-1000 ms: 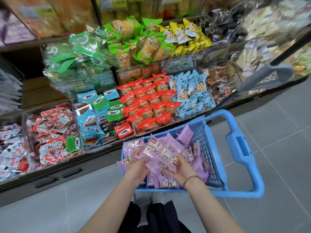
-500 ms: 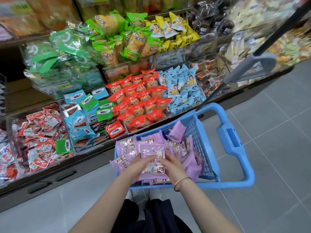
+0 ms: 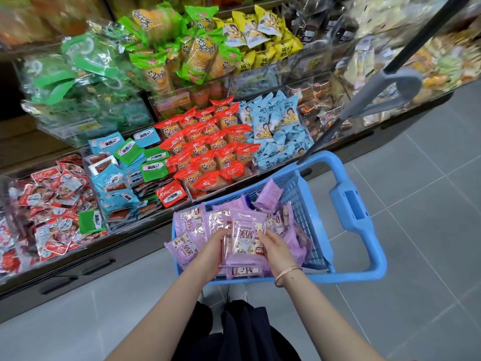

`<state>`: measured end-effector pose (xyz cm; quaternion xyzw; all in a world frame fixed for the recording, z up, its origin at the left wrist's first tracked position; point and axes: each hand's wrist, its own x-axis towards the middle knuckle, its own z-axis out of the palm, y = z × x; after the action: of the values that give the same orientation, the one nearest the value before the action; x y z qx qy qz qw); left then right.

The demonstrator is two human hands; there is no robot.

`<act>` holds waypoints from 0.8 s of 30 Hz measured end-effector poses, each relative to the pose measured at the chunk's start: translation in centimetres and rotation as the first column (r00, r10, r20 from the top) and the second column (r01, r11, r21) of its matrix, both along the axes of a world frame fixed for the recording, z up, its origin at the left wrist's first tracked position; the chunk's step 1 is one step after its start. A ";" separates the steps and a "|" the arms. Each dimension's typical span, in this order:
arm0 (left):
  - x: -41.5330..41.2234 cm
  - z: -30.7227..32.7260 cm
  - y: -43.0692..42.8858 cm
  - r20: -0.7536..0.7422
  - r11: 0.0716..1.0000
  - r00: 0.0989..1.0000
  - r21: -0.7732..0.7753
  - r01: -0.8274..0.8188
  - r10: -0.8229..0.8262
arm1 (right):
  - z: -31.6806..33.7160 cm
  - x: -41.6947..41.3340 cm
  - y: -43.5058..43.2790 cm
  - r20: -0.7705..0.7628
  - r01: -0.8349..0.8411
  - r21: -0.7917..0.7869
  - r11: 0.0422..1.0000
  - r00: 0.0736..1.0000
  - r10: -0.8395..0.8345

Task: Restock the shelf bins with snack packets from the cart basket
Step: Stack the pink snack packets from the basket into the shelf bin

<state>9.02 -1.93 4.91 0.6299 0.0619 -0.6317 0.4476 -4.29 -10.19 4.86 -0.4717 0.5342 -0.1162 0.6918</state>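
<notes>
The left hand [image 3: 213, 247] and the right hand [image 3: 276, 250] were down in the blue basket [image 3: 338, 277]. Between them was a stack of purple packets [image 3: 247, 238]. The left fingers [image 3: 224, 233] curled round one side of the stack. The right fingers [image 3: 262, 236] curled round the other side, so both hands held it. More purple packets lay under and around the fingers. The bins [image 3: 78, 134], full of red, blue and green snacks, were past the fingers, beyond the basket.
</notes>
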 end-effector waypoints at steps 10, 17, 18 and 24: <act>1.9 -1.2 0.2 0.121 0.998 0.993 0.066 -0.014 0.006 | 3.1 -3.4 -6.0 0.027 -0.534 -0.044 0.844 0.844 0.535; 1.3 1.2 -0.3 0.269 0.930 0.903 -0.061 0.362 -0.334 | 3.6 -0.1 -8.0 -0.223 -0.767 -0.114 0.632 0.639 0.736; 0.9 1.6 -0.2 0.293 0.901 0.868 -0.047 0.431 -0.400 | 3.6 0.3 -8.0 -0.239 -0.722 -0.155 0.674 0.690 0.684; -1.1 0.8 -0.1 0.158 0.962 0.954 -0.055 0.268 -0.256 | 3.5 1.2 -7.4 -0.136 -0.432 -0.302 0.850 0.902 0.411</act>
<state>7.97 -2.05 5.71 0.6607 -0.0801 -0.6382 0.3869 -3.05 -17.55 8.39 -0.6882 0.4140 -0.0322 0.5950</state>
